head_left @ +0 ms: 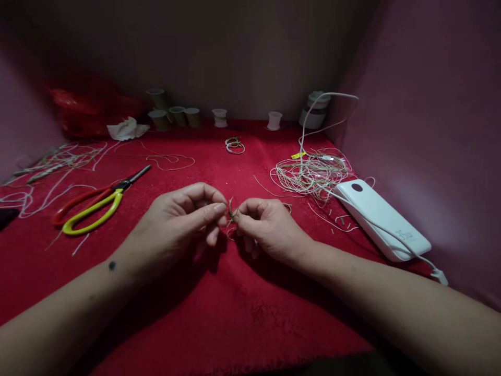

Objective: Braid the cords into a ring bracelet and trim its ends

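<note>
A small knotted piece of green cord (231,213) is held between my two hands above the red cloth (235,313). My left hand (188,216) pinches its left side with thumb and index finger, the other fingers curled below. From the right, my right hand (270,227) grips the cord between thumb and fingertips. A thin loop of the cord hangs down between the hands. Farther back on the cloth lie braided rings (235,145). Scissors (94,209) with red and yellow handles rest left of my left hand.
A tangle of cord (309,175) and a white power bank (383,219) with a cable lie at the right. Loose cords (58,164) spread at the left. Spools (192,117), crumpled tissue (128,129), a red bag (86,109) and a jar (314,110) stand along the back.
</note>
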The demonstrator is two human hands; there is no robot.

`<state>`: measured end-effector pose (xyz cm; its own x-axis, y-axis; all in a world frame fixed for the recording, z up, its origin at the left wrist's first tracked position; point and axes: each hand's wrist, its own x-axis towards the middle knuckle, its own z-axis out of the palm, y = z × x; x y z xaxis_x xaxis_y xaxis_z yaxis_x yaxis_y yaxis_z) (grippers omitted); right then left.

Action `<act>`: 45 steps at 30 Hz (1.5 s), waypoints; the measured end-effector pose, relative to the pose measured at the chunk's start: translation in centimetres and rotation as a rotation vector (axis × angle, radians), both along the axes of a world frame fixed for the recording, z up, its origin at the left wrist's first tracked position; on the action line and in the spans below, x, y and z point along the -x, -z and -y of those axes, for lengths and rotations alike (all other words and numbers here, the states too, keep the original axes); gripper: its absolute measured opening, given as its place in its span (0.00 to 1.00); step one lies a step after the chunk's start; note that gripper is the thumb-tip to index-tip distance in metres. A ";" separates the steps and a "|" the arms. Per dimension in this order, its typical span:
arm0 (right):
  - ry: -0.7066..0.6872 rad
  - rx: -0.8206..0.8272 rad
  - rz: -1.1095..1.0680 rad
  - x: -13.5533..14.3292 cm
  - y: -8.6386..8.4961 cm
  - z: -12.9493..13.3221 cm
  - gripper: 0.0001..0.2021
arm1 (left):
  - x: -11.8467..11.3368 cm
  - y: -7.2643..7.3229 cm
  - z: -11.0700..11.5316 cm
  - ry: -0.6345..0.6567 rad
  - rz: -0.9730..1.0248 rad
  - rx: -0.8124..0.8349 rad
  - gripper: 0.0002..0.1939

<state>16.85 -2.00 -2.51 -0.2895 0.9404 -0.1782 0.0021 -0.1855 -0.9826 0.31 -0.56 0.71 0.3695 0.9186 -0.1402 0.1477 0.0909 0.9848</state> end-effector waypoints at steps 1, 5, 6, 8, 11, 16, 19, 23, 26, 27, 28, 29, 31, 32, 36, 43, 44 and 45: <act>-0.004 -0.024 0.023 0.0 0.0 0.1 0.07 | -0.1 0.0 0.2 0.000 -0.053 -0.049 0.04; -0.001 -0.097 0.104 0.1 0.0 0.3 0.08 | -0.3 0.5 0.6 -0.010 -0.235 -0.248 0.06; 0.002 -0.101 0.119 0.1 0.0 0.3 0.08 | -0.2 0.7 0.5 -0.001 -0.289 -0.307 0.08; 0.004 -0.110 0.151 0.1 -0.1 0.4 0.08 | -0.1 1.1 0.3 0.026 -0.390 -0.433 0.10; -0.008 -0.161 0.205 0.2 -0.1 0.4 0.08 | 0.2 1.5 0.0 0.059 -0.478 -0.601 0.09; -0.014 -0.219 0.233 0.3 0.0 0.4 0.08 | 0.0 1.2 0.1 0.047 -0.545 -0.692 0.08; -0.017 -0.200 0.228 0.2 0.0 0.4 0.08 | -0.2 0.9 0.2 0.059 -0.510 -0.626 0.09; -0.024 -0.187 0.251 0.2 -0.1 0.4 0.07 | -0.2 1.0 0.1 0.103 -0.466 -0.548 0.11; -0.025 -0.218 0.286 0.1 -0.1 0.4 0.07 | -0.1 1.1 -0.1 0.103 -0.487 -0.582 0.09; -0.023 -0.238 0.300 0.1 -0.1 0.4 0.07 | -0.1 1.1 -0.2 0.099 -0.503 -0.602 0.08; -0.022 -0.257 0.312 0.1 -0.1 0.4 0.08 | -0.1 1.1 -0.2 0.095 -0.523 -0.616 0.08; -0.023 -0.272 0.321 0.1 0.0 0.4 0.08 | -0.1 1.1 -0.2 0.089 -0.537 -0.624 0.07; -0.029 -0.274 0.319 0.1 0.0 0.4 0.08 | -0.2 0.9 0.0 0.070 -0.533 -0.614 0.07; -0.036 -0.263 0.306 0.1 0.0 0.4 0.07 | -0.3 0.8 0.1 0.059 -0.512 -0.601 0.08; -0.064 -0.208 0.231 0.2 0.1 0.4 0.08 | -0.7 0.5 0.4 -0.021 -0.380 -0.512 0.06; -0.106 -0.182 0.195 0.1 -0.2 0.5 0.08 | -1.2 0.3 0.6 -0.218 -0.223 -0.371 0.02; -0.111 -0.178 0.196 0.1 -0.2 0.5 0.08 | -1.2 0.3 0.7 -0.234 -0.214 -0.361 0.02; -0.113 -0.174 0.197 0.1 -0.2 0.5 0.08 | -1.2 0.3 0.6 -0.242 -0.209 -0.352 0.02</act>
